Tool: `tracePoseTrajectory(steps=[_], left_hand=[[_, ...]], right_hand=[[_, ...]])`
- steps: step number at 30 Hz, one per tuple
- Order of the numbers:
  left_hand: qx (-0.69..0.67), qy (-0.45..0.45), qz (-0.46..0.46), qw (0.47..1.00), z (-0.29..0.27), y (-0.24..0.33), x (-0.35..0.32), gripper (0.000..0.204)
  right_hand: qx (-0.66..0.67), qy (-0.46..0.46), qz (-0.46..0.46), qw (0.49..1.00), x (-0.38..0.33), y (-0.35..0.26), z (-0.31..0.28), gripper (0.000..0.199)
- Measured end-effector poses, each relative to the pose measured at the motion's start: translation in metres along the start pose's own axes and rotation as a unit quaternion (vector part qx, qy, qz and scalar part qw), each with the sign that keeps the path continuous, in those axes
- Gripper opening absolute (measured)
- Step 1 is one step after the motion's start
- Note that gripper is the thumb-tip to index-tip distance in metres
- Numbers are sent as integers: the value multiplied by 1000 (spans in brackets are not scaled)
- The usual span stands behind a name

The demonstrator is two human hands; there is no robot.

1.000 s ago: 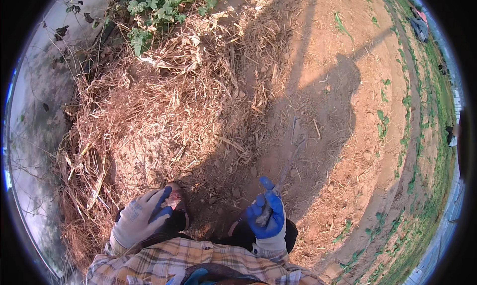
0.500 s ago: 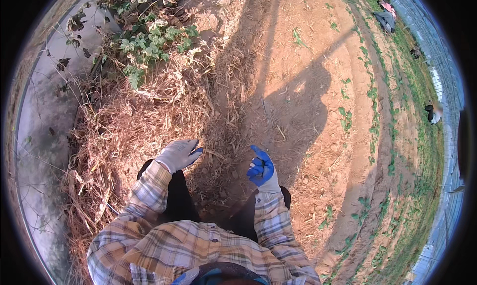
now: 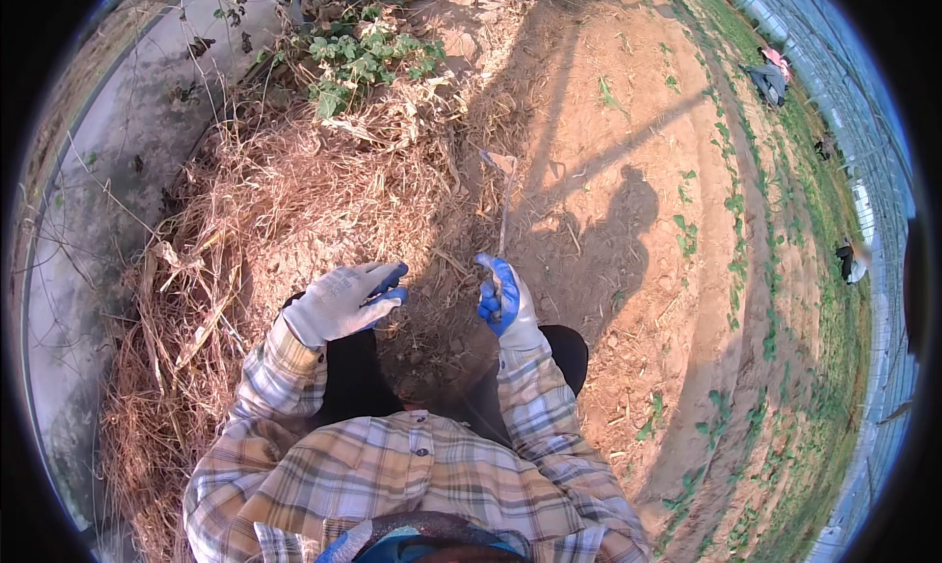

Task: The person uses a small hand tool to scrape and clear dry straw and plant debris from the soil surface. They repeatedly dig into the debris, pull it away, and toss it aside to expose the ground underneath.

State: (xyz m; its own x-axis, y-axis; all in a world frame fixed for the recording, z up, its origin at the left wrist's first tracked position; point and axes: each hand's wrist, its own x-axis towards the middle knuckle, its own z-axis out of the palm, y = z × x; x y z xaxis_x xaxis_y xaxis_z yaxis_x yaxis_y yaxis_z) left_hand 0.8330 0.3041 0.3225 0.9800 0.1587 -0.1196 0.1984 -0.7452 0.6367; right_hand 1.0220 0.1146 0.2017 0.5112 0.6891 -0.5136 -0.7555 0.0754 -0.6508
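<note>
My left hand point(image 3: 343, 303), in a white glove with blue palm and fingertips, hovers over the dry straw in front of my left knee. Its fingers curve to the right, thumb apart, with nothing between them. My right hand point(image 3: 506, 303), gloved the same way, is closed round the handle of a hand hoe point(image 3: 506, 210). From the fist the thin shaft points away from me, ending in a small bent blade point(image 3: 501, 162) above the soil at the straw's edge. Part of the handle is hidden by the fingers.
Dry straw point(image 3: 294, 200) covers the ground on the left, beside a pale sheet point(image 3: 108, 171). A leafy green plant point(image 3: 368, 58) grows beyond it. Rows of seedlings point(image 3: 734, 210) run along the right. Another person point(image 3: 770, 77) is low down at the far right.
The hoe's shaft and blade now show plainly, stretching forward from my right hand, which has turned and moved slightly left. My left hand has shifted slightly left. The view has tilted.
</note>
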Motion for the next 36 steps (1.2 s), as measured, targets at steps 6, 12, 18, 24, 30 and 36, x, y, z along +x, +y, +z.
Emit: tracePoseTrajectory(steps=[6,12,18,24,30,36], left_hand=[[-55,152,-10,987,-39,-12,-35,47],[-47,70,90,992,-10,13,-32,54],[162,21,121,979,15,-10,-14,53],[147,-17,142,979,-1,-13,-12,55],[33,107,228,967,-1,-29,-16,49],[-2,78,201,977,-16,-39,-18,53]], right_hand=[[58,-13,8,998,18,17,-19,45],[47,42,-2,998,13,22,-32,19],[42,98,-15,994,3,29,-22,19],[-79,218,10,973,9,68,-31,24],[-130,225,38,965,22,117,-42,22],[-163,230,68,957,42,126,-20,18]])
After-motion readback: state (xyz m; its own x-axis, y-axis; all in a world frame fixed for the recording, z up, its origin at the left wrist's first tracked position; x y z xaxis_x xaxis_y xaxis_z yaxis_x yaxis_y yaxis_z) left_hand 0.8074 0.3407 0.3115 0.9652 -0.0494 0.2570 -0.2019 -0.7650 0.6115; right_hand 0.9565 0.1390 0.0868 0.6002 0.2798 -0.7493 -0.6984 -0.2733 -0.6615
